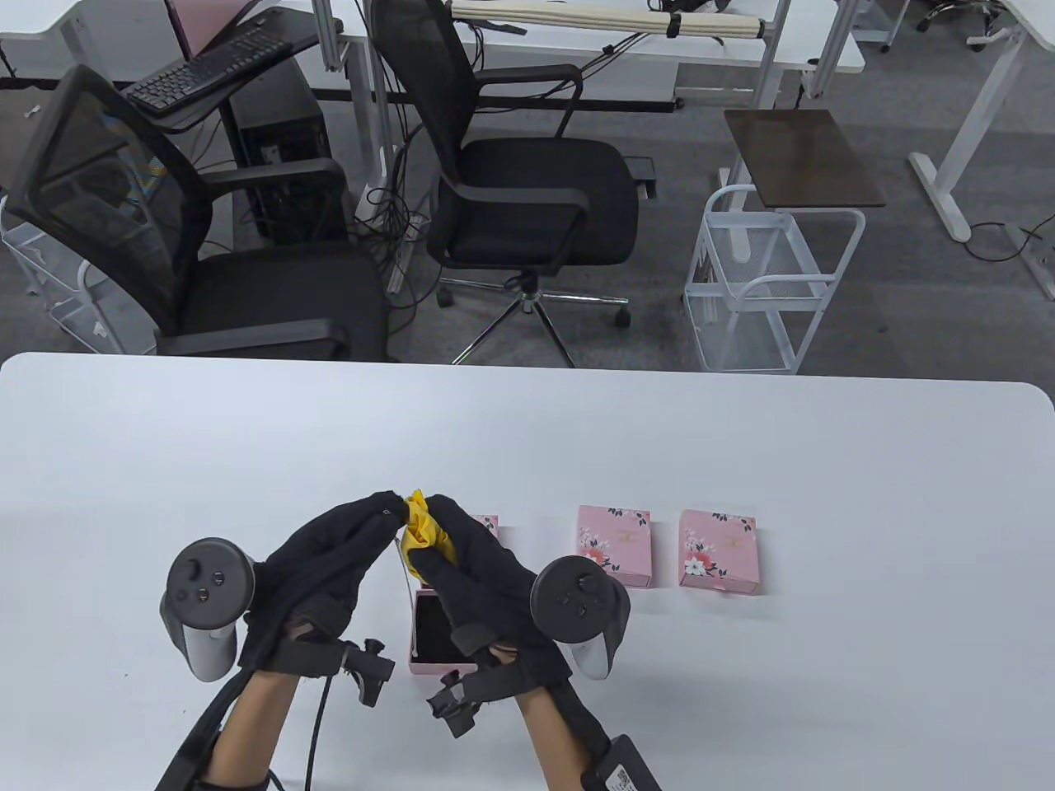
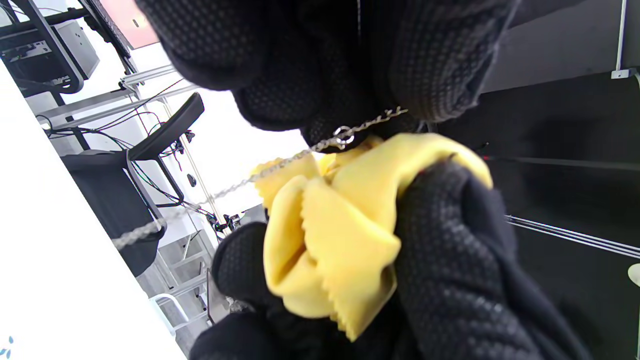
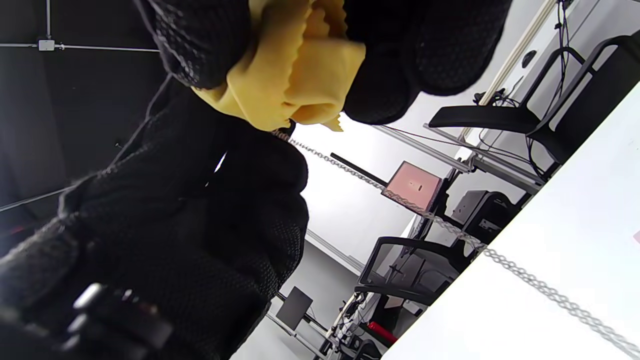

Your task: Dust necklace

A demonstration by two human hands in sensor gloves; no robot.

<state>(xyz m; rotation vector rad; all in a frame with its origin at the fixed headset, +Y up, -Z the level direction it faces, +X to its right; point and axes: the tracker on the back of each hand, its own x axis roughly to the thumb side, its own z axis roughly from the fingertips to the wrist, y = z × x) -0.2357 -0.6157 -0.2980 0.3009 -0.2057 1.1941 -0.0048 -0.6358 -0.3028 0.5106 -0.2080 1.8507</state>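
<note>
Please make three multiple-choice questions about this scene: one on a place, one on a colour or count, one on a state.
1. Where is the open pink cardboard box?
A. under the hands
B. on a chair
C. at the table's far edge

2. What colour is the crumpled cloth?
A. blue
B. yellow
C. white

3. What does the left hand do with the thin silver chain necklace?
A. pinches it
B. lies flat on the table
C. grips a box

Key: 1 A, the box sits below both hands; 2 B, yellow in all views; 3 A, its fingertips pinch the chain by the ring while the right hand grips the cloth.

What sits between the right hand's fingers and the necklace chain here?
The yellow cloth: the right hand bunches it against the chain, which the left hand pinches at its end. The left wrist view shows it best.
</note>
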